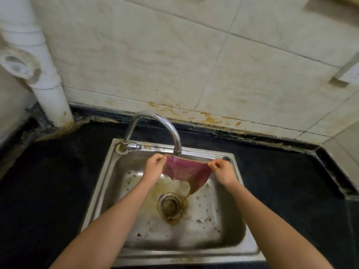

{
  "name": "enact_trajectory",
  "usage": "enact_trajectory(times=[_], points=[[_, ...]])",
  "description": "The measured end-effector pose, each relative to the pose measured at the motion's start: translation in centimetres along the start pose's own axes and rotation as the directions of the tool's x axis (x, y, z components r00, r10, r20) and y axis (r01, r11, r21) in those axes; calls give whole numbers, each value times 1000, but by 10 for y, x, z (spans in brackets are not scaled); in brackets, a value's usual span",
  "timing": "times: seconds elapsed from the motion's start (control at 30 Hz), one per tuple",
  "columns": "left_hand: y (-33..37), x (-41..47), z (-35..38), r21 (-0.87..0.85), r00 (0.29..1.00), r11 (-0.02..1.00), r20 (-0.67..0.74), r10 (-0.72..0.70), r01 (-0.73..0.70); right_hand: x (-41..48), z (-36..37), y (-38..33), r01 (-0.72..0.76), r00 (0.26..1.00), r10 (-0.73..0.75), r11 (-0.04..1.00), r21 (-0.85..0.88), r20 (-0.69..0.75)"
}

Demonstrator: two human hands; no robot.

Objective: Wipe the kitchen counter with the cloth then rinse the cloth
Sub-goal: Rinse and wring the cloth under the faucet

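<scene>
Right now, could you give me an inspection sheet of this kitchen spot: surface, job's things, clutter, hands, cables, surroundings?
Surface: black counter around a steel sink; sink floor stained brown and speckled.
Job's things: pink cloth held spread under the tap; brownish water runs off its lower tip toward the drain.
Clutter: nothing seen.
Hands: left hand and right hand each pinch an upper corner of the cloth.
Cables: nothing seen.
Surroundings: stained tiled wall; white pipe at the left.

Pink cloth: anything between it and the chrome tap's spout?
Nothing visible. The pink rectangular cloth hangs stretched between the left hand and right hand, each pinching a top corner, just under the curved chrome tap spout, over the steel sink.
</scene>
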State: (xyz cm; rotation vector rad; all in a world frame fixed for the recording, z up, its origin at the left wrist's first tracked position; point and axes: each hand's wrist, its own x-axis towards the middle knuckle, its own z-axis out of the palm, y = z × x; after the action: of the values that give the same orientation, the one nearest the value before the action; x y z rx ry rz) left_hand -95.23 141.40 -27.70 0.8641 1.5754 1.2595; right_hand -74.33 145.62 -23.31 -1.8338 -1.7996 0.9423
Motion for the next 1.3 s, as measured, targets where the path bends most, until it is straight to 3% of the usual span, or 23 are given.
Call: enact_trajectory(times=[0.13,0.3,0.57,0.8,0.97,1.17,1.3], points=[[8,1,13,6,993,999,111,-48,48,-6,-14,7,6,999,-6,1000,1,-54],[19,7,21,-132,974,979,181,-133,158,-9,-22,11,-1,995,4,999,36,-102],[16,8,23,-211,905,926,362,-222,312,-15,-21,13,-43,990,51,997,63,-135],[26,11,40,-76,916,964,336,-217,256,-17,-17,12,-57,988,65,996,64,-142],[20,13,35,-67,932,963,278,-233,261,-18,-2,10,-26,991,36,996,86,-126],[9,5,-6,-131,958,962,194,-210,238,-10,33,-3,-26,1000,25,993,118,10],[2,-1,-33,-140,972,964,101,-214,227,-3,59,-26,-99,993,78,959,264,87]])
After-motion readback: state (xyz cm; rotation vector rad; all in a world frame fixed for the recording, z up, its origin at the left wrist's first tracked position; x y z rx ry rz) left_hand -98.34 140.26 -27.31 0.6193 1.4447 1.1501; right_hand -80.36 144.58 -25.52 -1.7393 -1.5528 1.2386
